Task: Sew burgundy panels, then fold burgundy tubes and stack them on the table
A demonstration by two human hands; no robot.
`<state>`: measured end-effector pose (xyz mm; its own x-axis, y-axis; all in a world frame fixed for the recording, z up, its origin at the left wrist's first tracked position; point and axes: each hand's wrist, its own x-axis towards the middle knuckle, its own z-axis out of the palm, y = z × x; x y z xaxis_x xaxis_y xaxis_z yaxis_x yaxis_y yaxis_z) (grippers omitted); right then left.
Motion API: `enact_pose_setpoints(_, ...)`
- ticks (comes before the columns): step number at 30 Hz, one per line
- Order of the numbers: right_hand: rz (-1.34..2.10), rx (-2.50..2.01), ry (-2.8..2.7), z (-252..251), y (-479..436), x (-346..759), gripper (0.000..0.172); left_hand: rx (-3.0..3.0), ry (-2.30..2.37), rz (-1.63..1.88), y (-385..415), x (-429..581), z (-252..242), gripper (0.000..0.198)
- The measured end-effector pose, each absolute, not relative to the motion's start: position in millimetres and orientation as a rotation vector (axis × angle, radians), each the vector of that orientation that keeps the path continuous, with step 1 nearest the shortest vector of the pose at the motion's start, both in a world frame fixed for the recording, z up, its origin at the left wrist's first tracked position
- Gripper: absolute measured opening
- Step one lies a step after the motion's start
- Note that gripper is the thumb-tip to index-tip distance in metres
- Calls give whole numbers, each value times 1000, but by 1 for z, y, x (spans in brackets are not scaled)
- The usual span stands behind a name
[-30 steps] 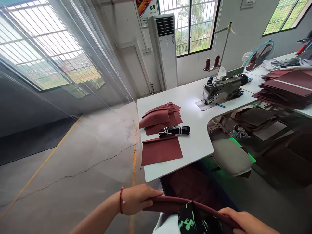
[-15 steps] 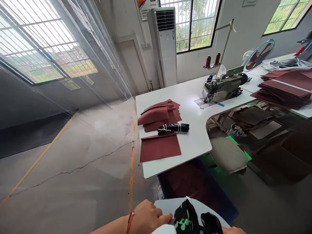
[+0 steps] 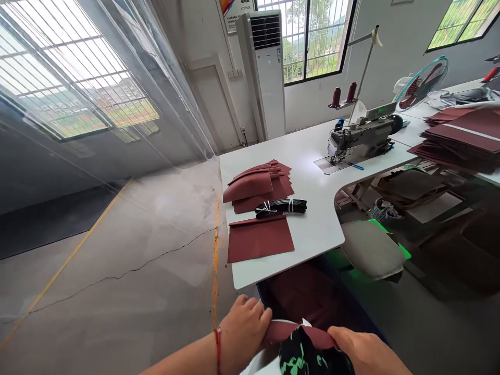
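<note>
At the bottom of the head view, my left hand (image 3: 249, 324), with a red string bracelet at the wrist, has its fingers curled round the left end of a maroon fabric piece (image 3: 318, 337). My right hand (image 3: 357, 345) grips the other end, thumb uppermost. The piece spans between both hands, its lower part hidden. Just below it shows black cloth with green markings (image 3: 294, 354), partly covering it. Ahead on the white table (image 3: 308, 229) lie a flat maroon panel (image 3: 261, 240), a tied bundle of black strips (image 3: 281, 207) and a fanned stack of maroon pieces (image 3: 258, 185).
A sewing machine (image 3: 361, 136) with maroon thread spools (image 3: 336, 97) stands on the table's far right. Beyond are a fan (image 3: 420, 86) and stacked maroon panels (image 3: 464, 135). A cushioned seat (image 3: 373, 250) is at right; a dark blue bin (image 3: 351, 307) sits under the near table edge.
Both hands have come up and forward, bringing the maroon fabric piece into view between them. The table and its contents have shifted slightly right and down in the picture.
</note>
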<state>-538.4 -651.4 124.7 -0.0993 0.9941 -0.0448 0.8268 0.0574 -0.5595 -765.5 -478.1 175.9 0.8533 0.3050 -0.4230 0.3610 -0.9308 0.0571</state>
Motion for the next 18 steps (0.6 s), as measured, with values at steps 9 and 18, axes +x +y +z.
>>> enact_pose_setpoints(9, 105, -1977, -1676, 54, -509, -475, 45, 2816, 781, -242, -307, -748, 184, 22)
enact_pose_setpoints(18, -203, -2371, -1198, -131, -412, -480, 41, 2816, 1089, 4, 43, -668, 133, 23)
